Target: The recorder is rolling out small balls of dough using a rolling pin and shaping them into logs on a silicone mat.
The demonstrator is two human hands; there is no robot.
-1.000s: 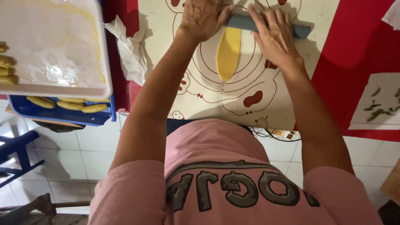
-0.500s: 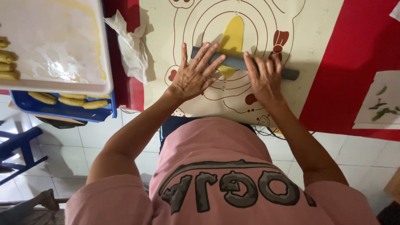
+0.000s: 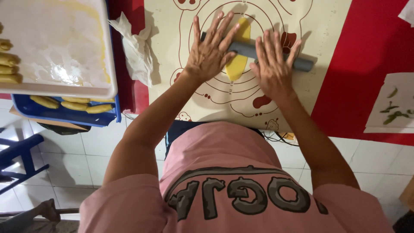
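Both hands lay flat, fingers spread, palms down on a dark grey rolling pin (image 3: 302,64) — gripping nothing, just pressing. Left hand (image 3: 211,51) covered the pin's left end; right hand (image 3: 271,67) sat on it just beside, w/ the pin's right end sticking out bare. Under the pin lay a long strip of yellow dough (image 3: 238,67), running crosswise to it, on a cream baking mat (image 3: 327,26) w/ red printed rings. The mat rested on a red tabletop (image 3: 375,56). Left of the mat — a crumpled white wrapper (image 3: 136,47). Further left, a white tray (image 3: 56,43), floury, w/ yellow dough rolls (image 3: 9,69) at its left edge, sat above a blue tray (image 3: 64,113) w/ more rolls.
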